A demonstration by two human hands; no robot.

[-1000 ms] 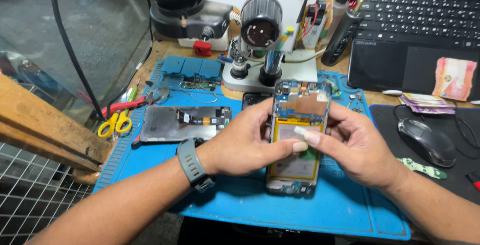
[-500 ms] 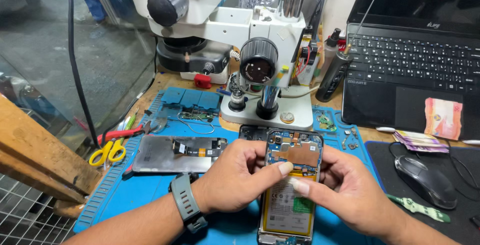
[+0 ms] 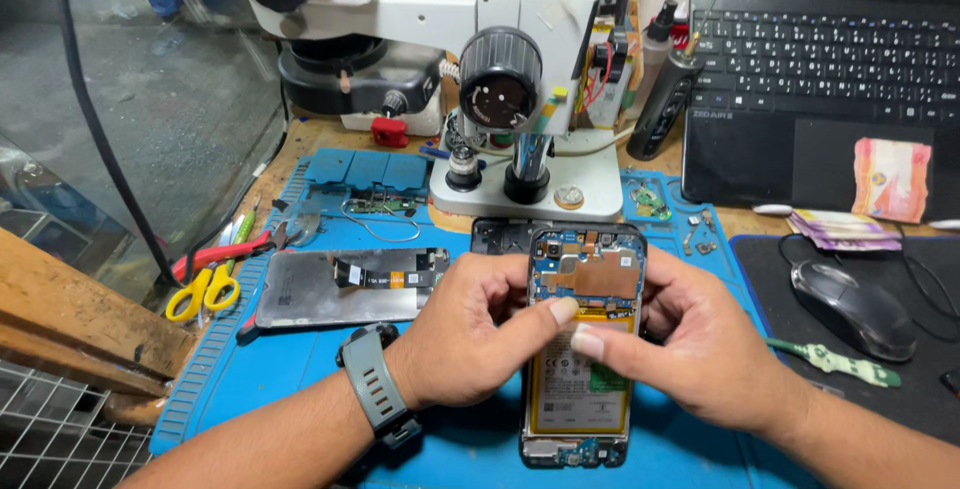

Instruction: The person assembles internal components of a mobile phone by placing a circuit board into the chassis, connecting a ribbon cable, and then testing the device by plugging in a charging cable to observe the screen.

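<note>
Phone (image 3: 585, 349) higher now, both hands' grip unchanged

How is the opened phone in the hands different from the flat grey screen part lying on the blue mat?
The opened phone with the yellow battery is held upright-lengthwise between the left hand and right hand; the flat grey screen panel lies sideways, untouched, on the blue work mat. The phone shows a battery, copper shield and circuit parts; the panel is plain grey with one dark and orange ribbon cable. Both are flat rectangles with rounded corners.
</note>
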